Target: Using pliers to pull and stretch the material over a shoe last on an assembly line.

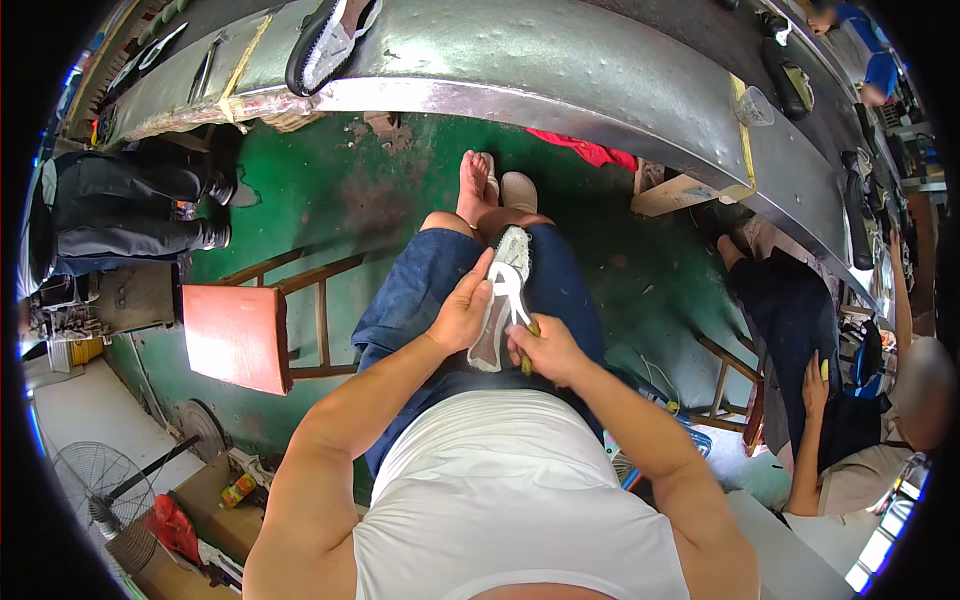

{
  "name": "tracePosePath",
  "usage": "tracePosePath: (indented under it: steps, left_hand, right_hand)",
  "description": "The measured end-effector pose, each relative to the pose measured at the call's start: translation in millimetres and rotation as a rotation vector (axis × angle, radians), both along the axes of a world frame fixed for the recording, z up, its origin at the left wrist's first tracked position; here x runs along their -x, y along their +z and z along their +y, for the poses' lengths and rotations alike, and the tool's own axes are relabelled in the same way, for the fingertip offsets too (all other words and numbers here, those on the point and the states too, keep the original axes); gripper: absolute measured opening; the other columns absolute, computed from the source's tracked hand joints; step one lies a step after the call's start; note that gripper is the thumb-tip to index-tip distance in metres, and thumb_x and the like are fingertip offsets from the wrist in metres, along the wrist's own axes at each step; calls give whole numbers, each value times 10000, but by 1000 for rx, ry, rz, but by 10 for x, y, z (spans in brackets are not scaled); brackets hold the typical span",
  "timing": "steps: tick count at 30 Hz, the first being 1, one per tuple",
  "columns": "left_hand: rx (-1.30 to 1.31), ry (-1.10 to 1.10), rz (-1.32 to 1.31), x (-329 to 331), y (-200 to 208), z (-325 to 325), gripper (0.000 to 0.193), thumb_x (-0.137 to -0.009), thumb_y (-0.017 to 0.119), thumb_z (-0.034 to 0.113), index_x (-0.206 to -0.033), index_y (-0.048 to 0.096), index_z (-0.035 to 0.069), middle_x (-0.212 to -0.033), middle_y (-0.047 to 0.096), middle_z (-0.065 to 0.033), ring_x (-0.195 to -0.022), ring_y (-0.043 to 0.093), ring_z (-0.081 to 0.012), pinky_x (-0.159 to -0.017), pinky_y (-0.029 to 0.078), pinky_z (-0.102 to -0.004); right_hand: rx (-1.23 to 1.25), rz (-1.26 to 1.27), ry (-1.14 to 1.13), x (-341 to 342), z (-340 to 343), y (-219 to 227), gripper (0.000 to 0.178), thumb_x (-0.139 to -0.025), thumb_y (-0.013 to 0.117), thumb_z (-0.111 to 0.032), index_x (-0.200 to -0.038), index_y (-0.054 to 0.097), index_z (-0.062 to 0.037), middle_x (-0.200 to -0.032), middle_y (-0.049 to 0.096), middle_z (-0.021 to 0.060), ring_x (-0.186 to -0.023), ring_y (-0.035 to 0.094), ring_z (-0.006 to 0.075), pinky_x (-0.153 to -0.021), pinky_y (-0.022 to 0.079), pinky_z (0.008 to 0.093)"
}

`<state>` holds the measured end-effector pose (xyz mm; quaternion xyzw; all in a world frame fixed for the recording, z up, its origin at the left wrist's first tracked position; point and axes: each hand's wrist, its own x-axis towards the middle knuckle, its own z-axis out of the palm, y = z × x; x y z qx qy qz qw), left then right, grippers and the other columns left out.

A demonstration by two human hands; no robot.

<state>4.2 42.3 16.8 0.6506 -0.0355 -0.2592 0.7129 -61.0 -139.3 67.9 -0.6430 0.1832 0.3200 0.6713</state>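
Note:
A white and grey-brown shoe upper (pixel 512 252) with a pale, rough-edged underside lies lengthwise over my lap, between my thighs. My left hand (pixel 463 312) is closed on its left side, the fingers pointing up along the edge. White straps cross the middle of the upper. On the other side my right hand (pixel 552 352) is wrapped round a short yellow-green handle (pixel 526 367), close against the upper's right edge. The working end of that tool is hidden, so its kind cannot be made out.
A metal-topped bench (pixel 480 40) curves across the far side, with a dark-soled shoe (pixel 325 45) on it. A wooden stool (pixel 235 335) stands left. A standing fan (pixel 100 485) is at lower left. One person (pixel 130 205) stands left; another (pixel 850 430) sits right.

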Motion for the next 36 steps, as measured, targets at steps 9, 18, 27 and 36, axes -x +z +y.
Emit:
tracePosePath:
  steps: [9, 18, 27, 36]
  left_hand:
    - [-728, -342, -461, -124, 406, -97, 453, -1049, 431, 280, -1490, 429, 178, -1266, 565, -316, -1056, 625, -475, -933, 521, -477]
    - [-955, -366, -396, -51, 466, -230, 625, -1044, 428, 376, -1594, 169, 231, -1339, 512, -352, -1157, 599, -470, -976, 495, -494]
    - [-708, -255, -102, -87, 425, -166, 728, -1022, 496, 366, -1512, 190, -78, -1397, 460, -373, -1316, 478, -471, -1093, 399, -443]
    - [-555, -233, -38, -156, 365, -135, 689, -993, 576, 302, -1477, 268, -79, -1350, 518, -340, -1310, 513, -413, -1093, 404, -403]
  right_hand:
    - [-355, 354, 99, -62, -702, 191, 371, -1024, 566, -287, -1200, 579, 39, -986, 663, 108, -832, 689, 175, -551, 577, 272]
    - [372, -316, 150, -592, -440, -6, 492, -1069, 401, -408, -974, 591, 35, -738, 656, 100, -575, 646, 168, -534, 516, 327]
    - [562, -430, 413, -545, -472, 202, 456, -1050, 445, -377, -903, 559, 39, -786, 641, 289, -758, 636, 462, -705, 485, 533]
    - [788, -461, 614, -505, -417, 428, 440, -1042, 458, -357, -948, 577, 57, -848, 662, 297, -844, 641, 482, -760, 493, 552]
